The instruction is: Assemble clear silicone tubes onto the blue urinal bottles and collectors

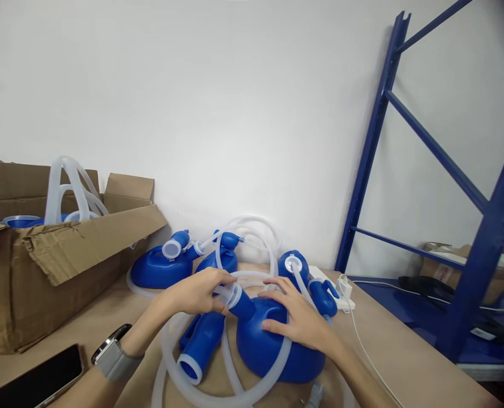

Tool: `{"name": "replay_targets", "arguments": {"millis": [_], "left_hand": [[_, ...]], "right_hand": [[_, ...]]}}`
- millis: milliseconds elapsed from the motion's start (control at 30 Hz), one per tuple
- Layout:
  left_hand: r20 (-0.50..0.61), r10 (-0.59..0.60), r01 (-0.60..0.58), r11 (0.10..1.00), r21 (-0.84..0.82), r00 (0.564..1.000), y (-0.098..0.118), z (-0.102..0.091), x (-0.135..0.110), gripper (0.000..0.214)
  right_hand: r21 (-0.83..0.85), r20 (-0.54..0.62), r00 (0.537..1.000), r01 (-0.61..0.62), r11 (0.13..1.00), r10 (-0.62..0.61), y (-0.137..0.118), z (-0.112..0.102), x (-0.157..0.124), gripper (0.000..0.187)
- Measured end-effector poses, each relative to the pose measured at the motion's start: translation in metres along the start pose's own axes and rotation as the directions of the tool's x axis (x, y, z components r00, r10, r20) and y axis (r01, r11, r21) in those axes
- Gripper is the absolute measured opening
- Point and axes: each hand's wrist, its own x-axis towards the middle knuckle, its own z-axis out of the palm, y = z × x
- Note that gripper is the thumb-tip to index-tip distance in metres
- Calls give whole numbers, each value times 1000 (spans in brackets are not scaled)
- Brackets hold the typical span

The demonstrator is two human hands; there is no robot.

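Observation:
A blue plastic urinal bottle (277, 360) with a slanted neck lies on the table in front of me. At its neck, my left hand (212, 292) pinches the whitish cap (234, 296) with thumb and fingers. My right hand (297, 314) spreads over the top of the bottle, thumb and fingers gripping its body. Beside it on the left lies a smaller blue bottle (205, 345), its white-rimmed mouth facing me. A long translucent hose (273, 371) loops around and across both. Whether the cap is seated on the neck, I cannot tell.
More blue bottles (161, 269) with hoses stand along the wall. At left is an open cardboard box (65, 283) holding similar parts; a phone (39, 379) lies in front of it. A white power strip (341, 300) and a blue metal rack (373, 141) are at right.

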Motion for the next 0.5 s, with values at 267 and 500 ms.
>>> {"name": "replay_targets", "arguments": {"millis": [267, 500], "left_hand": [[32, 7, -5, 999, -54, 999, -15, 8, 2, 73], [48, 28, -15, 967, -256, 998, -19, 13, 9, 72]], "right_hand": [[112, -133, 989, 74, 991, -59, 13, 8, -6, 31], [66, -176, 979, 115, 991, -101, 16, 18, -3, 29]]}}
